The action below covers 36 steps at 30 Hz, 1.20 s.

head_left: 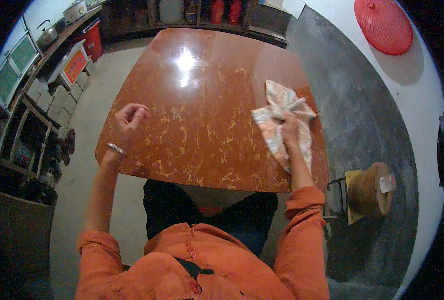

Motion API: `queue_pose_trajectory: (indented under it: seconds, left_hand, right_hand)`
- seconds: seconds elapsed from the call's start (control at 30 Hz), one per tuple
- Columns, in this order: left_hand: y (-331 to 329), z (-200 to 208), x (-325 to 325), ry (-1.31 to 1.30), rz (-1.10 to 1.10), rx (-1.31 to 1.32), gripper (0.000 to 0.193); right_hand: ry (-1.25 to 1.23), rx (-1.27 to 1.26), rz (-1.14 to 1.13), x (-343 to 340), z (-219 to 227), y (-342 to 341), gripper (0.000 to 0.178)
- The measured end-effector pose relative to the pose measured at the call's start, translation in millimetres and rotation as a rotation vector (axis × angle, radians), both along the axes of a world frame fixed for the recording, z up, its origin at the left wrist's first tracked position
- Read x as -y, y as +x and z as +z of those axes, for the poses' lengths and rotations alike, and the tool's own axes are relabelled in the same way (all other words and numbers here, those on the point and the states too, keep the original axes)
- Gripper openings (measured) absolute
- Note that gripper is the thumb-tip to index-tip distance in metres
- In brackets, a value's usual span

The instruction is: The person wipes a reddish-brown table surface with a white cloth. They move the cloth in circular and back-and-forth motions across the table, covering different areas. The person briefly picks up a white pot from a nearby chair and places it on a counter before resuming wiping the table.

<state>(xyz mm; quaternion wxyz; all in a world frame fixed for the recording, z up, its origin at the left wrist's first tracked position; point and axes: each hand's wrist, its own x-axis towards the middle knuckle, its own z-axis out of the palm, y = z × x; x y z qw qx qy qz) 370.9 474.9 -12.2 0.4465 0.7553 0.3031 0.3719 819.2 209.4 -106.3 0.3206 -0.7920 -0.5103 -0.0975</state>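
Two hands over red-brown table (202, 90): right hand (289, 127) presses crumpled cloth (282, 112) flat, left hand (128, 119) loosely curled, holding nothing.

1 head view – looks down, table (207, 100) near.

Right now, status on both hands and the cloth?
Right hand pressed on the crumpled cloth, right side of the red-brown table. Left hand loosely curled at the table's left edge, holding nothing. Tabletop otherwise bare.
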Motion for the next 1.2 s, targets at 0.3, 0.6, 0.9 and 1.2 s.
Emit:
queue_pose_trajectory:
  seconds: [0.3,0.6,0.9,1.2]
  left_hand:
    - [-31.9,-92.1,-177.5,0.351,0.446,-0.761,0.06]
    - [-5.8,-90.2,-154.3,0.168,0.524,-0.923,0.071]
    - [-23.9,-117.6,-184.7,0.132,0.517,-0.916,0.074]
    - [-29.3,-116.5,-177.5,0.182,0.59,-0.915,0.072]
  right_hand:
    - [-0.093,-0.044,0.423,17.4,30.4,-152.9,0.035]
    - [0.044,0.039,-0.202,40.9,-6.5,59.9,0.037]
    - [0.088,0.041,0.405,-93.3,0.2,-119.2,0.035]
    - [-0.198,0.025,-0.026,108.2,21.5,-113.8,0.029]
